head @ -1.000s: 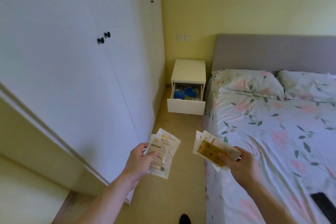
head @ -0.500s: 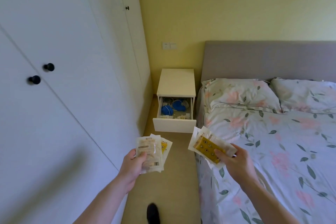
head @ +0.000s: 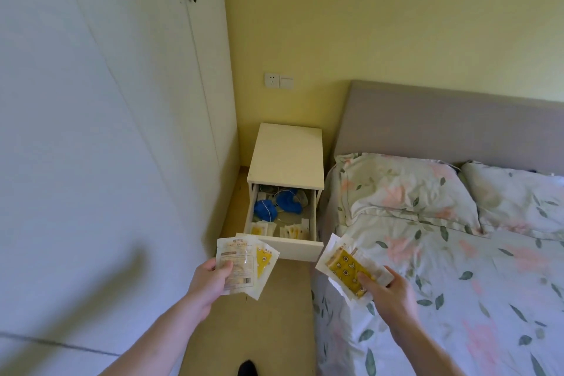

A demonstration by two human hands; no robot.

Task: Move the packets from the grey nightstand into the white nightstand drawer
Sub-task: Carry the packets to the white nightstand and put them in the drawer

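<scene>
My left hand (head: 210, 282) grips a small stack of white and yellow packets (head: 244, 265), fanned out in front of the drawer. A second bunch of packets (head: 345, 268), the top one yellow with a pattern, is held in my right hand (head: 389, 293) by the bed's edge. The white nightstand (head: 288, 152) stands in the corner ahead. Its drawer (head: 300, 249) is pulled open, and inside lie blue items, a white cord and several similar packets near the front. Both hands are a short way in front of the drawer. The grey nightstand is out of view.
White wardrobe doors (head: 106, 131) line the left side. A bed (head: 442, 253) with floral bedding and a grey headboard fills the right. Between them runs a narrow strip of tan floor (head: 274, 330) to the nightstand. A dark shoe tip (head: 247, 368) shows at the bottom.
I have walked closer along the aisle, so the nightstand and its open drawer now appear much nearer. Both hands still hold their packets in the same way.
</scene>
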